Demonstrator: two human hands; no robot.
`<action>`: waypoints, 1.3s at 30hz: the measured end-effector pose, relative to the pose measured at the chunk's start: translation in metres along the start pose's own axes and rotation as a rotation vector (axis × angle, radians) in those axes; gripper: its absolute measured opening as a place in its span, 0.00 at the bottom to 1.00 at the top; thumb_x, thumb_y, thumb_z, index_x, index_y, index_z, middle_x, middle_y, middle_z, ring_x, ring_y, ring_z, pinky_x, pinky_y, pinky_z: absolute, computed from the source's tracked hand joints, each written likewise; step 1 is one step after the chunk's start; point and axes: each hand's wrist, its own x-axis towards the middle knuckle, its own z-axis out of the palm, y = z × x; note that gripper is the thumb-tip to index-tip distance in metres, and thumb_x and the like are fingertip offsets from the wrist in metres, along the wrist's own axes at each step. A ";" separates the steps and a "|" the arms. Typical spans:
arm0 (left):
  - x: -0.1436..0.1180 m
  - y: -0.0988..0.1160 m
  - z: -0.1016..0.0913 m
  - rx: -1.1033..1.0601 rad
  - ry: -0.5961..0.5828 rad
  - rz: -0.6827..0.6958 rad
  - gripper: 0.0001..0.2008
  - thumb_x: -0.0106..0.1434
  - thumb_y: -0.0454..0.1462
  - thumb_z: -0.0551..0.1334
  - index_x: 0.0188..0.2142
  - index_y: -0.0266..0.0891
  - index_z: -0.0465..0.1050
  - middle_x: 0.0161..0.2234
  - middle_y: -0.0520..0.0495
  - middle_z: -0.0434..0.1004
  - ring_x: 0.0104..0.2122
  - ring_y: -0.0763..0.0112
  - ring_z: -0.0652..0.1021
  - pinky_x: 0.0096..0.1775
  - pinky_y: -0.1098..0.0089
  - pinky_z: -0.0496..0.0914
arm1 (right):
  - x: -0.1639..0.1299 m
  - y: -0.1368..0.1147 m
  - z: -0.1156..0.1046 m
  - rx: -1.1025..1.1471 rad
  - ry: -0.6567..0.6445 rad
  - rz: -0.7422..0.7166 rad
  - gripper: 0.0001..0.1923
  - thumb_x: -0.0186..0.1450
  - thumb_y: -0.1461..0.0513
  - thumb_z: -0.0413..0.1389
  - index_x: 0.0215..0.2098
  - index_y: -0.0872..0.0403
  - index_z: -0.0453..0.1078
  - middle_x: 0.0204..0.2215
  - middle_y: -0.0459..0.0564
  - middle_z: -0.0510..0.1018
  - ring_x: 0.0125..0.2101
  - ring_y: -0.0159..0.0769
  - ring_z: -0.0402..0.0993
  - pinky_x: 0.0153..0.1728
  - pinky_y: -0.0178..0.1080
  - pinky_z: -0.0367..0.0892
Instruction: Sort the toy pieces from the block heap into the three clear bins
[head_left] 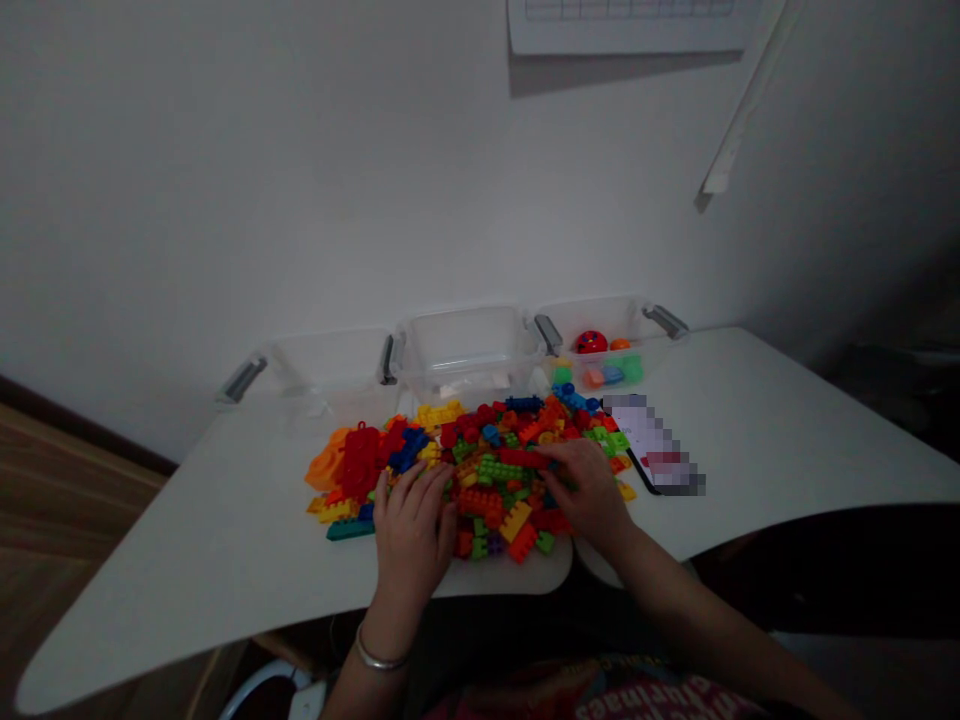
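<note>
bricks (495,470) | left hand (411,525) flat on them | right hand (589,490) fingers curled

Both forearms reach forward, palms down. Left hand (411,525) lies flat, fingers (420,487) spread and extended, bracelet at the wrist. Right hand (589,490) angles inward, fingers curled loosely.

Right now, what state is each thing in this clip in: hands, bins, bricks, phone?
left hand: flat, palm down on the brick pile, holding nothing visible
right hand: fingers curled into the bricks; grip unclear
brick pile: loose, spread on the table
left clear bin: open, looks empty
middle clear bin: open, lid off
right clear bin: open, holds a few coloured pieces
phone: lying flat beside the pile
</note>
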 end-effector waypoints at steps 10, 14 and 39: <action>0.013 0.009 -0.008 -0.010 -0.083 0.119 0.18 0.64 0.35 0.57 0.53 0.45 0.72 0.48 0.46 0.80 0.51 0.59 0.75 0.63 0.49 0.52 | -0.008 -0.001 0.006 0.013 0.074 -0.247 0.11 0.67 0.68 0.55 0.44 0.47 0.70 0.42 0.47 0.82 0.42 0.36 0.77 0.53 0.50 0.67; 0.019 0.011 -0.012 0.039 -0.169 0.097 0.18 0.67 0.37 0.56 0.55 0.44 0.71 0.50 0.46 0.79 0.52 0.59 0.74 0.63 0.49 0.53 | -0.008 0.003 0.005 -0.023 0.151 -0.271 0.09 0.67 0.67 0.56 0.44 0.49 0.70 0.41 0.47 0.82 0.41 0.36 0.77 0.50 0.48 0.69; 0.065 0.056 -0.010 -0.490 -0.281 -0.027 0.16 0.61 0.37 0.62 0.49 0.43 0.74 0.42 0.45 0.80 0.43 0.62 0.78 0.48 0.58 0.71 | -0.009 0.005 0.001 0.033 0.216 -0.300 0.13 0.65 0.67 0.58 0.47 0.49 0.67 0.44 0.50 0.81 0.46 0.37 0.78 0.52 0.50 0.71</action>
